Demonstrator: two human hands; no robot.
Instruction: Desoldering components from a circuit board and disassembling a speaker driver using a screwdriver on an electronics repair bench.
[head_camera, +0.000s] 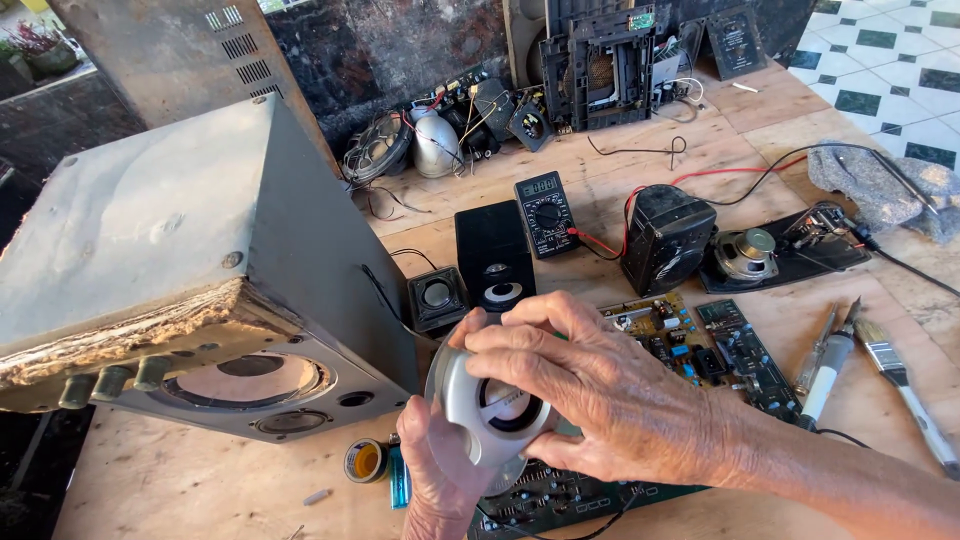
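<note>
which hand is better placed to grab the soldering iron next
Right, probably. The right hand lies over the silver speaker on the same side as the soldering iron. The left hand cups the speaker from below, farther away, and seems to bear it.

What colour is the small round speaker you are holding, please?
The round speaker is silver-grey with a dark centre; the head view shows it.
</note>
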